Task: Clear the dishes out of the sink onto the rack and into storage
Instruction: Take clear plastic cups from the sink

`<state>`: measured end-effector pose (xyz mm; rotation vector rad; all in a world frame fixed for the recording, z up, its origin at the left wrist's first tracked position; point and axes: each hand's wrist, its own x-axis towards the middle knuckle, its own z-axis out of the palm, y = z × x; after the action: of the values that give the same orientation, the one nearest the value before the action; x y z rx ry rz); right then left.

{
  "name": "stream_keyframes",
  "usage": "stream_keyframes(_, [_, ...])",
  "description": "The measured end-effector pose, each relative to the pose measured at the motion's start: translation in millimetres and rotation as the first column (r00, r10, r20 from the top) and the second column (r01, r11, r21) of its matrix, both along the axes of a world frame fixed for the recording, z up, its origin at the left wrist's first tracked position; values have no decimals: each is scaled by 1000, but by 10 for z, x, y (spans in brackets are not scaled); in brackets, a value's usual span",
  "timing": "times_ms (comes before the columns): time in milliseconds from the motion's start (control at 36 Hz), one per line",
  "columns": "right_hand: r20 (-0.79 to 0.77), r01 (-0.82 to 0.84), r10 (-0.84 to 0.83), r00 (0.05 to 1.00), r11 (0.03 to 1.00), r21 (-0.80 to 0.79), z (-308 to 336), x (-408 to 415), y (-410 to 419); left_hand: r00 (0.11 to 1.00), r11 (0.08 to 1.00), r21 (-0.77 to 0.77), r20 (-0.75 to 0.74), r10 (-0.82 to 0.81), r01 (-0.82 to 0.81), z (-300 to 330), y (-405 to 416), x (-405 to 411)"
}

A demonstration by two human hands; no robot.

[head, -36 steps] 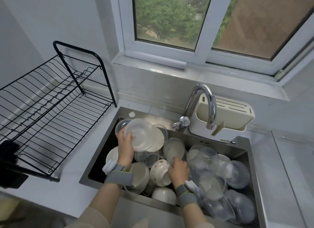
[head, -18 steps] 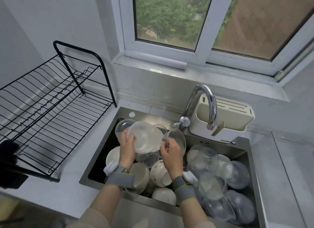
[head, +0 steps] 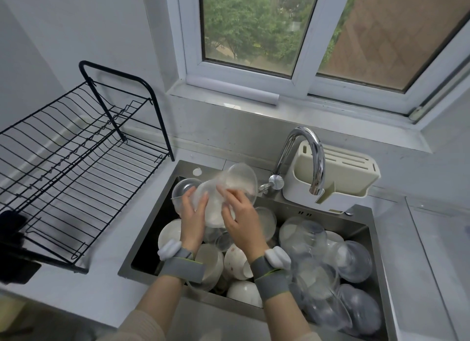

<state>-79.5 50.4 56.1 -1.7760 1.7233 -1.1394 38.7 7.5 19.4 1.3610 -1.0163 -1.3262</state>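
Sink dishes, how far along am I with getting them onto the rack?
Done: nothing yet, judging by the bare wires of the black dish rack. In hand: the left hand and right hand both hold clear plastic bowls above the sink. Left: nearly all of it, including white ceramic bowls and clear containers piled in the basin.

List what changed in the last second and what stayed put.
The right hand left the pile in the sink, picked up a clear bowl and brought it up against the clear bowl in the left hand. Both hands now grip bowls above the sink. The rack, tap and remaining dishes stayed put.
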Motion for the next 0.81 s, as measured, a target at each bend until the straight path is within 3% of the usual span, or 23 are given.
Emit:
stream_keyframes(139, [-61, -152, 161, 985, 980, 128, 30, 176, 1, 997, 1000, 1, -78, -30, 30, 105, -13, -73])
stream_keyframes(250, [-61, -144, 151, 987, 983, 115, 38, 229, -21, 991, 1000, -17, -135, 13, -16, 104, -14, -53])
stream_keyframes(361, [-66, -128, 135, 989, 986, 103, 47, 204, -39, 975, 995, 62, -212, -61, 76, 81, -14, -17])
stream_keyframes(583, [-230, -153, 200, 952, 966, 208, -13, 158, -32, 1000, 998, -56, -2, 9, -9, 196, 19, -7])
stream_keyframes(667, [-210, -128, 150, 966, 985, 113, -34, 183, 24, 995, 992, -82, 13, 101, -100, 283, 6, 22])
stream_keyframes(806, [-133, 139, -160, 978, 979, -151, -110, 216, 65, 958, 955, -89, 13, 287, -285, 345, -82, 119])
